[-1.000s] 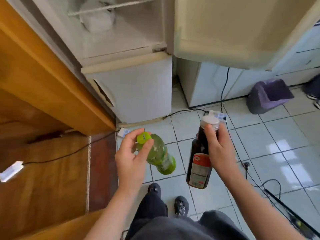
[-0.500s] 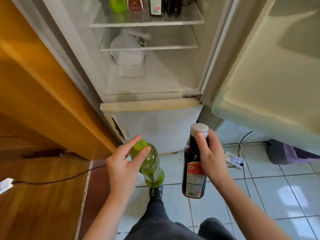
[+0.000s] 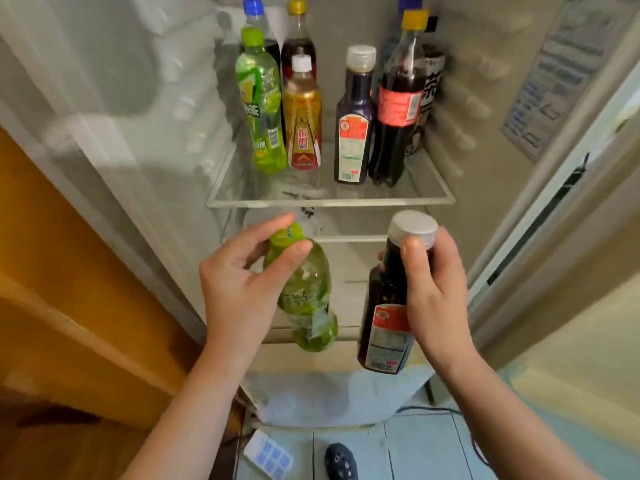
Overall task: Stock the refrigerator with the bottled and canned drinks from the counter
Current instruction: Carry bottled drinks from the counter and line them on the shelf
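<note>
Wood cabinet (image 3: 69, 271): we see it far left, right beside the open refrigerator (image 3: 138, 98).
Left hand (image 3: 239, 289): we see its fingers (image 3: 266, 228) curled round the lime cap and neck of the held green bottle (image 3: 304, 296), with the thumb laid just under the cap.
Held green bottle: it hangs tilted, base down, in front of the lower compartment, below the glass shelf (image 3: 329, 201) and not on it.
Floor: we see a white power strip (image 3: 268, 457) with a dark shoe (image 3: 341, 464) near it.
Shelf row: upright on the glass shelf, we count the shelf green bottle (image 3: 261, 109), gold-label bottle (image 3: 302, 116), red-label dark bottle (image 3: 355, 123) and cola bottle (image 3: 398, 98). Behind them stand a blue-cap bottle (image 3: 254, 15), a yellow-cap bottle (image 3: 298, 29) and a black-label bottle (image 3: 431, 91).
Held dark bottle (image 3: 388, 327): grey cap up, slightly tilted, in front of the lower compartment, below the shelf's right end.
Right hand (image 3: 436, 296): it is wrapped round the held dark bottle's neck, with the thumb just under the cap.
Fridge door (image 3: 571, 81): open, at far right.
</note>
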The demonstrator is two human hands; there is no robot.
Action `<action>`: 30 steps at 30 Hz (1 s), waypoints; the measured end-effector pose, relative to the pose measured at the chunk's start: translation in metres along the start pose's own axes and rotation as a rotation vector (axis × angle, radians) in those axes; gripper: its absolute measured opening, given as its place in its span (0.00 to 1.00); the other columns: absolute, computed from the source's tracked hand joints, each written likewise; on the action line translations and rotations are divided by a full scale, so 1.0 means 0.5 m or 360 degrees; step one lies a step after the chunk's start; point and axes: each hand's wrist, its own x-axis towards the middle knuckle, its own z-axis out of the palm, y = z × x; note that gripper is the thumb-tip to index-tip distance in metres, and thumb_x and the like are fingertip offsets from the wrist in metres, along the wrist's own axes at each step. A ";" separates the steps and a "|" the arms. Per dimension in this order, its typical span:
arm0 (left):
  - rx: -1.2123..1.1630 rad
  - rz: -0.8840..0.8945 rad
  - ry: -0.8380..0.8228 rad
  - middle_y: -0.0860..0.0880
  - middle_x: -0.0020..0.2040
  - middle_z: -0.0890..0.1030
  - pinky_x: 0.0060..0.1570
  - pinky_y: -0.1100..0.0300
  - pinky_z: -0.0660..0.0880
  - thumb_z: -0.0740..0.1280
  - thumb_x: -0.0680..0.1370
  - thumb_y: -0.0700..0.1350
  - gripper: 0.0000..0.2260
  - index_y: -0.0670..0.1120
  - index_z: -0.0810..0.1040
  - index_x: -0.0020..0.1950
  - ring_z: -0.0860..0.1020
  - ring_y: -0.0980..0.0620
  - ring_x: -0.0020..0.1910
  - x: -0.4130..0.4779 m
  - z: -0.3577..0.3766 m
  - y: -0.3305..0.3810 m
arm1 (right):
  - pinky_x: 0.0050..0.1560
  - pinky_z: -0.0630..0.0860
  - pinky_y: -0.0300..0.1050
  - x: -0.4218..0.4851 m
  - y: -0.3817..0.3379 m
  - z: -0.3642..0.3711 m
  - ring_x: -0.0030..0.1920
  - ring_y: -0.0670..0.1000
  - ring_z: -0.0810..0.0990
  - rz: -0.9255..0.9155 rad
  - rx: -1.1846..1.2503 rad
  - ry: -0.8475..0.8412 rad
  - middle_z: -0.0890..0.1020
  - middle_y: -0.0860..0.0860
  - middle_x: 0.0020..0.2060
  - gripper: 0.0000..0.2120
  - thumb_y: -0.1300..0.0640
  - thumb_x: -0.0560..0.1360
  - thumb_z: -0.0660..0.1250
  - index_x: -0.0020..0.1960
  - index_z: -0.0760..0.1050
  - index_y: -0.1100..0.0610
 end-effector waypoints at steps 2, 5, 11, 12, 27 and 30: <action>-0.0031 0.0093 0.0064 0.54 0.48 0.85 0.49 0.59 0.78 0.74 0.69 0.53 0.12 0.60 0.83 0.52 0.83 0.52 0.48 0.066 0.006 0.008 | 0.46 0.73 0.37 0.063 -0.006 0.021 0.42 0.40 0.77 -0.0139 0.0025 0.0011 0.78 0.38 0.40 0.08 0.43 0.74 0.57 0.47 0.72 0.45; -0.0026 0.0207 0.0212 0.54 0.47 0.85 0.46 0.63 0.78 0.74 0.70 0.51 0.11 0.59 0.83 0.51 0.83 0.53 0.48 0.160 0.018 0.024 | 0.45 0.70 0.30 0.157 -0.021 0.059 0.43 0.36 0.75 -0.0191 0.0130 0.0010 0.78 0.36 0.40 0.12 0.42 0.73 0.57 0.48 0.73 0.48; 0.0038 0.0347 0.0468 0.48 0.47 0.85 0.48 0.59 0.79 0.72 0.71 0.47 0.09 0.53 0.83 0.51 0.84 0.52 0.46 0.296 0.046 0.014 | 0.47 0.69 0.33 0.294 -0.032 0.153 0.43 0.38 0.73 -0.0368 0.0349 -0.0069 0.76 0.43 0.41 0.13 0.46 0.76 0.58 0.50 0.74 0.55; 0.0043 0.0362 0.0488 0.49 0.45 0.85 0.47 0.60 0.78 0.73 0.71 0.46 0.09 0.52 0.83 0.50 0.83 0.53 0.45 0.313 0.050 0.009 | 0.47 0.69 0.33 0.311 -0.032 0.170 0.43 0.38 0.73 -0.0358 0.0368 -0.0072 0.75 0.42 0.40 0.11 0.47 0.76 0.59 0.49 0.73 0.54; 0.0294 0.0278 0.0577 0.57 0.46 0.85 0.53 0.57 0.79 0.72 0.69 0.52 0.08 0.62 0.81 0.47 0.82 0.58 0.49 0.489 0.046 -0.091 | 0.47 0.68 0.32 0.449 0.037 0.328 0.45 0.38 0.74 -0.0282 0.0178 0.0108 0.77 0.41 0.43 0.18 0.40 0.73 0.58 0.53 0.72 0.51; 0.0405 0.0298 0.0524 0.65 0.50 0.82 0.55 0.67 0.74 0.69 0.71 0.55 0.10 0.67 0.78 0.51 0.79 0.63 0.53 0.489 0.044 -0.104 | 0.49 0.70 0.36 0.450 0.040 0.337 0.47 0.42 0.75 -0.0284 0.0108 0.0118 0.77 0.41 0.44 0.18 0.39 0.72 0.58 0.53 0.72 0.51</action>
